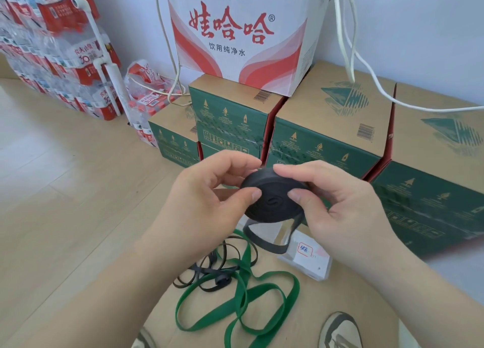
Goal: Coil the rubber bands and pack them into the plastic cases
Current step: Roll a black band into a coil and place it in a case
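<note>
A black rubber band wound into a flat coil (272, 202) is held up in the middle of the view. My left hand (209, 198) pinches its left edge between thumb and fingers. My right hand (337, 203) grips its right side, thumb on the face and fingers over the top. A loose loop of the same band (267, 244) hangs below the coil. On the floor lie a long green band (243, 292), a thinner black band (207, 271) and a clear plastic case (306, 258) with a handwritten label.
Green and brown cartons (322, 127) stand stacked behind the hands, with a white and red box (235, 36) on top. Packs of bottled water (57, 49) fill the back left. White cables (366, 67) hang at the right. A shoe (340, 332) shows at the bottom.
</note>
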### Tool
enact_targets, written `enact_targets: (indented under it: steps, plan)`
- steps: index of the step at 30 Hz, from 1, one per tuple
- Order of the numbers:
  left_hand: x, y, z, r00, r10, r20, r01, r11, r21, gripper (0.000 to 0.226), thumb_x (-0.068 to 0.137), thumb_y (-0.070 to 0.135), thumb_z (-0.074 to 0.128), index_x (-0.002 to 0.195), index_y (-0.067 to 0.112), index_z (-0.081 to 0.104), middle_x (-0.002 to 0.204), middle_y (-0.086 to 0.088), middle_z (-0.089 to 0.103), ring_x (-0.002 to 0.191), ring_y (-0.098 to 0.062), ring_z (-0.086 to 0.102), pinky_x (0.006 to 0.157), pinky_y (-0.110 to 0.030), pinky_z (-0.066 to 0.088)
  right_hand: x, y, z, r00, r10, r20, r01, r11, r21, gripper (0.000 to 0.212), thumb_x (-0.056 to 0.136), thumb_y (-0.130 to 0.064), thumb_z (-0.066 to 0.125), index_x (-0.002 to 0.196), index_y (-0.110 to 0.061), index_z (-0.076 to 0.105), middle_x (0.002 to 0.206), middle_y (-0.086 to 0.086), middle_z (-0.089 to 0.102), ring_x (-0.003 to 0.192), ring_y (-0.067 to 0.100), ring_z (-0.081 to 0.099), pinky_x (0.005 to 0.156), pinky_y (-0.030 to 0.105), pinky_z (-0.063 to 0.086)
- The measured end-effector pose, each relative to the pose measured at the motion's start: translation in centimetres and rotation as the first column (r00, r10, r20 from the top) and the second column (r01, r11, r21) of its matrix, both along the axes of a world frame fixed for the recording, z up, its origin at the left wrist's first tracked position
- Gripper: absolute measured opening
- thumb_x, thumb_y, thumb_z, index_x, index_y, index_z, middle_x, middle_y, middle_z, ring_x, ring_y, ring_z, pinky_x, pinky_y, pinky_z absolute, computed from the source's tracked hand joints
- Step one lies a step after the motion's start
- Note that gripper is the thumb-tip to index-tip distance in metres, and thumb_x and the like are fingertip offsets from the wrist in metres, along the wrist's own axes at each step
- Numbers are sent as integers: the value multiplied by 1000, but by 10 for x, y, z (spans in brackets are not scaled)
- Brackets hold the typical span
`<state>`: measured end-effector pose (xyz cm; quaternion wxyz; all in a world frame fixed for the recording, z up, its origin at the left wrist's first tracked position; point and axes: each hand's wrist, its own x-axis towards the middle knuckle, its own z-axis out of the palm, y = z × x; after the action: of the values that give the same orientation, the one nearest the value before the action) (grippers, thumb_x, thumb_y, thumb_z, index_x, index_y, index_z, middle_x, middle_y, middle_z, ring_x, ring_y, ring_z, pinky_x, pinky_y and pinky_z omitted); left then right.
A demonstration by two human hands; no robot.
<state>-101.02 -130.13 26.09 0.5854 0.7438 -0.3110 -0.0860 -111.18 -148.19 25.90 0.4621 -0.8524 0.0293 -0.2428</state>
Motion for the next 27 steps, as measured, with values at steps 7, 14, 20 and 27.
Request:
enact_targets:
  steps: [7, 14, 20, 27]
  plan:
    - [-3, -1, 2, 992, -63, -110, 59, 997, -42, 53, 88, -5, 74, 124, 33, 68, 104, 8, 78, 101, -16, 73, 87, -30, 61, 0, 3, 3, 998, 4, -60, 3, 994, 112, 43, 86, 7, 73, 103, -32, 78, 95, -15, 77, 95, 9, 72, 88, 25, 58]
    - [0, 2, 2, 964, -39, -263, -18, 977, -211, 43, 82, -2, 79, 114, 27, 74, 103, -2, 79, 98, -21, 74, 85, -32, 59, -3, 1, 1, 998, -34, -55, 45, 975, 218, 42, 90, 1, 72, 113, -34, 75, 104, -13, 78, 102, 13, 73, 91, 31, 59]
    - [-10, -5, 0, 991, -16, 134, 14, 1000, 16, 35, 88, 0, 75, 114, 23, 75, 103, 15, 75, 101, -7, 72, 88, -19, 57, -2, 4, -3, 999, 26, 23, -24, 997, -69, 44, 93, 10, 63, 118, -24, 74, 105, -7, 68, 106, 17, 65, 88, 24, 52]
    - [-4, -2, 2, 989, 67, -134, -83, 990, -115, 29, 84, 2, 80, 96, 27, 76, 90, 6, 79, 87, -13, 74, 76, -26, 61, -1, 4, 3, 993, -110, -53, 120, 962, 247, 36, 85, -6, 78, 106, -35, 76, 95, -14, 78, 94, 11, 74, 87, 30, 60]
